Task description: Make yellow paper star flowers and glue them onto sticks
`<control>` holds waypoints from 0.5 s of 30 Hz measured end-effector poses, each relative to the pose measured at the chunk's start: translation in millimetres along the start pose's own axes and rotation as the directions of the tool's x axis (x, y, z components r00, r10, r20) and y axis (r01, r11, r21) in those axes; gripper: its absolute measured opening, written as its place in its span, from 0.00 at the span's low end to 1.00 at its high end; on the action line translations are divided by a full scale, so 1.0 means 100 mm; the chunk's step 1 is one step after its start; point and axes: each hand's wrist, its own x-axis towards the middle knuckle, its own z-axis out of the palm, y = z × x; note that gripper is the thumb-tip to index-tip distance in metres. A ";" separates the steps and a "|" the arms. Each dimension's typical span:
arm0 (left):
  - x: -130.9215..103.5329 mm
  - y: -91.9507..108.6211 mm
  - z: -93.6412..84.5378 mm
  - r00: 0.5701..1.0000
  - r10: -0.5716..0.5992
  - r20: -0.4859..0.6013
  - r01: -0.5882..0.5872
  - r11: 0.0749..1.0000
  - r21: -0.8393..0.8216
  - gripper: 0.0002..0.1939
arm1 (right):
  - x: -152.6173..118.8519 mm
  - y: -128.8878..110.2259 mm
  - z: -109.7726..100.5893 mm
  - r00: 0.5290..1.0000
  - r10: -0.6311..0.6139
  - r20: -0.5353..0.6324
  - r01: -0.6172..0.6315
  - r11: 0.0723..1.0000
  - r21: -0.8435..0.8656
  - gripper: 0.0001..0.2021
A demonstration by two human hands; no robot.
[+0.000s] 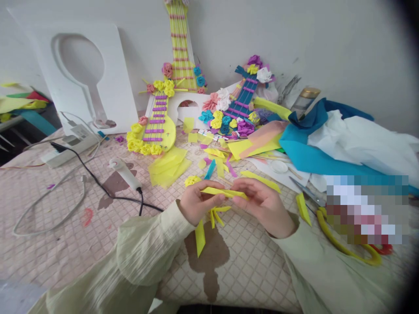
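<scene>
Between my two hands a folded yellow paper strip (225, 192) is stretched sideways above the table. My left hand (199, 201) pinches its left end between thumb and fingers, and my right hand (260, 205) pinches the right end. Just behind my left hand lies a yellow paper flower (192, 180), partly hidden by the fingers. Below the hands are several small yellow strips (216, 215) and a longer yellow piece (200, 238). Another yellow strip (262, 180) rests behind my right hand, and a short one (303, 209) lies to its right.
Flower-trimmed paper instruments (159, 126) stand at the back. A glue gun (124, 173) and its black cable lie left, near a power strip (70, 148). Yellow-handled scissors (347, 248) are at the right, before blue cloth-like sheets (314, 152). A white cut-out board (121, 87) leans against the wall.
</scene>
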 end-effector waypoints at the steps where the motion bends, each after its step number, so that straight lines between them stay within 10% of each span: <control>1: 0.00 -0.01 0.00 1.000 0.020 0.004 -0.020 1.000 0.007 0.13 | 0.00 0.01 0.00 1.000 0.000 0.006 0.000 1.000 -0.011 0.12; 15: 0.00 0.02 -0.03 0.998 0.059 -0.031 -0.053 0.985 0.162 0.12 | -0.02 -0.01 0.01 0.999 -0.035 0.036 0.045 0.930 -0.364 0.07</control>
